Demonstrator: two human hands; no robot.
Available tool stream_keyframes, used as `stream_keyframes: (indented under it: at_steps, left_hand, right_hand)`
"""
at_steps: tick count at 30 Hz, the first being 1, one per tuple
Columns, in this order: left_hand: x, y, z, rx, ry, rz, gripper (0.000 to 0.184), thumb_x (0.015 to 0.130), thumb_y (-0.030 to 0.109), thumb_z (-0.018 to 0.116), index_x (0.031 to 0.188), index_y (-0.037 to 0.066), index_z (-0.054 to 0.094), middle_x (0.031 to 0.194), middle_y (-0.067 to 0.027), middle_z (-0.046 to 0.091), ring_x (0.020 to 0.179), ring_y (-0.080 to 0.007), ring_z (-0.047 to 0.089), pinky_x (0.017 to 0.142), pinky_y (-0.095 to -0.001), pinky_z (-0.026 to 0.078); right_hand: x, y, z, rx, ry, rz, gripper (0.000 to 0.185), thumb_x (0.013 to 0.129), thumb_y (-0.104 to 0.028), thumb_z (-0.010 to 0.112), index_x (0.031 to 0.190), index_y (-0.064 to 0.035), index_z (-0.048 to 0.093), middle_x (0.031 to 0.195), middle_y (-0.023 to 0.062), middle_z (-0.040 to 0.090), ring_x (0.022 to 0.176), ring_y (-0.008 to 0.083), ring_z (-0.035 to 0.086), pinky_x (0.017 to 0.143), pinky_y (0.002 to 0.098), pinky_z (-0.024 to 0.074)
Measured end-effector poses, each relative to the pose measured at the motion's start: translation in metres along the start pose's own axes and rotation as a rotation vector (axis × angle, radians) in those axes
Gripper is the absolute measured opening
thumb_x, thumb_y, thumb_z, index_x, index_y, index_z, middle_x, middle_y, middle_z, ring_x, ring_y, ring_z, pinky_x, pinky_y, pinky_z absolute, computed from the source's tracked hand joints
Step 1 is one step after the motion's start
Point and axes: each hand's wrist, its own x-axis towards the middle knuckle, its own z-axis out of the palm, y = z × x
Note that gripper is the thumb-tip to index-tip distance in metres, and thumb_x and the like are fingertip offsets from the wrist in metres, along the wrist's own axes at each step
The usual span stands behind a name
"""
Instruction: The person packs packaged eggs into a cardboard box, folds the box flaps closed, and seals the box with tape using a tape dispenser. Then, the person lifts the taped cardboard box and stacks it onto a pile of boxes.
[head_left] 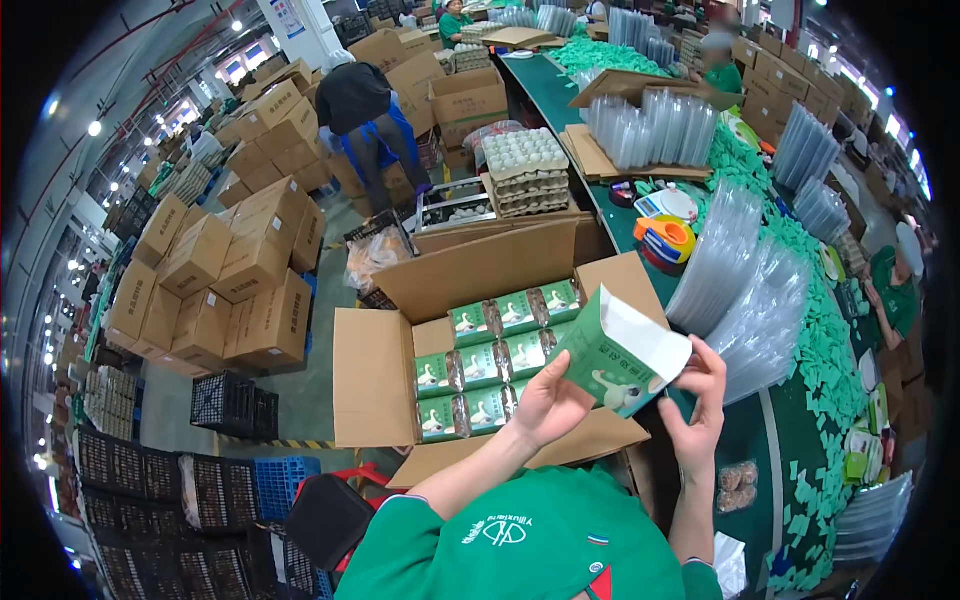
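Green carton: raised at center, tilted, its white-lined end open toward three o'clock, a printed bird on the green carton (618,362).
Left hand: nearly closed on the carton's near left edge, thumb up against it; the left hand (553,405) hides its own fingertips.
Right hand: half curled at the open end, fingers bent by the white flap; whether the right hand (698,395) pinches it, one cannot tell.
Shipping box: at nine o'clock from the carton, flaps spread, the shipping box (375,385) holds rows of green packs (480,362).
Workbench: running down the right, the green workbench (745,430) bears clear plastic trays (745,300) at two o'clock, a tape dispenser (665,242) near half past twelve and a small clear pack (737,486) between four and five.
Floor: toward eleven, egg trays (525,170); past them, a worker (368,120) bends over boxes.
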Motion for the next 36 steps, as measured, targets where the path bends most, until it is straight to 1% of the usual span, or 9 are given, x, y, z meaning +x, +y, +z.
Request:
stream_keyframes:
  at_steps: [4,10,14,16,22,27,30,32,36]
  left_hand:
    - [-0.006,0.004,-0.012,0.032,0.017,-0.015,0.046,0.093,0.025,0.05,0.134,0.009,0.038,0.136,-0.0067,0.044,0.126,-0.0223,0.038,0.109,-0.0416,0.024]
    - [-0.012,0.006,-0.039,0.111,0.134,-0.083,0.041,0.095,0.028,0.046,0.131,0.009,0.043,0.134,-0.0076,0.046,0.123,-0.021,0.04,0.107,-0.0407,0.026]
    - [-0.029,0.047,-0.046,1.045,0.293,-0.232,0.039,0.092,0.032,0.053,0.123,0.008,0.047,0.136,-0.0089,0.041,0.125,-0.0222,0.037,0.106,-0.0383,0.029]
    - [-0.034,0.059,-0.04,1.661,0.367,0.217,0.042,0.083,0.031,0.065,0.115,0.008,0.051,0.139,-0.0099,0.037,0.126,-0.0271,0.034,0.106,-0.0403,0.026]
    - [-0.004,0.06,0.04,2.37,-0.514,0.323,0.035,0.075,0.032,0.072,0.101,0.012,0.062,0.138,-0.0112,0.037,0.123,-0.0304,0.037,0.103,-0.0437,0.024]
    - [0.001,0.069,0.002,1.839,-0.367,0.036,0.025,0.083,0.027,0.066,0.098,0.007,0.067,0.137,-0.0099,0.037,0.121,-0.026,0.04,0.101,-0.0397,0.031]
    - [0.001,0.072,-0.03,1.465,-0.148,0.055,0.03,0.088,0.026,0.062,0.107,0.003,0.064,0.137,-0.0102,0.035,0.124,-0.0234,0.038,0.101,-0.0365,0.033]
    - [0.006,0.07,-0.042,1.292,0.018,0.047,0.033,0.088,0.027,0.061,0.112,0.003,0.062,0.138,-0.0116,0.033,0.127,-0.0248,0.034,0.103,-0.0384,0.031]
    - [0.026,0.043,-0.044,1.289,0.077,0.014,0.031,0.09,0.026,0.06,0.11,0.004,0.063,0.135,-0.0081,0.036,0.126,-0.0201,0.034,0.103,-0.0312,0.028]
  right_hand:
    - [0.025,-0.022,0.007,0.303,0.122,0.155,0.037,0.07,-0.005,0.068,0.103,-0.0065,0.052,0.126,0.0149,0.045,0.11,0.0247,0.046,0.096,0.0366,0.0353]
    - [0.038,-0.007,-0.003,0.122,-0.293,0.145,0.013,0.071,-0.005,0.067,0.081,-0.0061,0.059,0.092,0.0047,0.058,0.094,0.0172,0.048,0.085,0.0316,0.037]
    - [0.058,-0.014,-0.015,-0.179,-0.42,0.049,0.011,0.068,-0.006,0.068,0.069,-0.0074,0.057,0.076,0.001,0.056,0.086,0.0199,0.048,0.083,0.033,0.0355]
    - [0.064,-0.012,-0.015,-0.252,-0.594,-0.008,0.011,0.069,-0.011,0.068,0.071,-0.0086,0.057,0.077,0.0019,0.055,0.086,0.0218,0.048,0.084,0.0338,0.0339]
    - [0.076,-0.012,0.024,-0.097,-0.939,-0.151,0.012,0.073,-0.016,0.066,0.076,-0.0092,0.058,0.079,0.0023,0.054,0.089,0.0215,0.05,0.087,0.0365,0.0337]
    - [0.084,-0.024,0.032,-0.232,-0.518,-0.098,0.029,0.071,-0.015,0.069,0.096,-0.0077,0.056,0.11,0.0097,0.051,0.108,0.0269,0.045,0.097,0.0364,0.032]
    - [0.062,-0.012,0.027,0.015,-0.099,0.204,0.039,0.07,-0.012,0.068,0.104,-0.0048,0.051,0.111,0.0107,0.05,0.106,0.0238,0.047,0.093,0.0337,0.0352]
    - [0.036,-0.004,0.031,0.178,-0.182,0.46,0.044,0.069,-0.009,0.071,0.106,-0.0024,0.047,0.114,0.0118,0.045,0.1,0.0201,0.049,0.089,0.0315,0.0384]
    - [0.005,-0.002,0.067,0.149,0.218,0.454,0.054,0.07,0.0,0.07,0.116,-0.0031,0.041,0.122,0.0104,0.039,0.094,0.0157,0.05,0.079,0.0273,0.045]
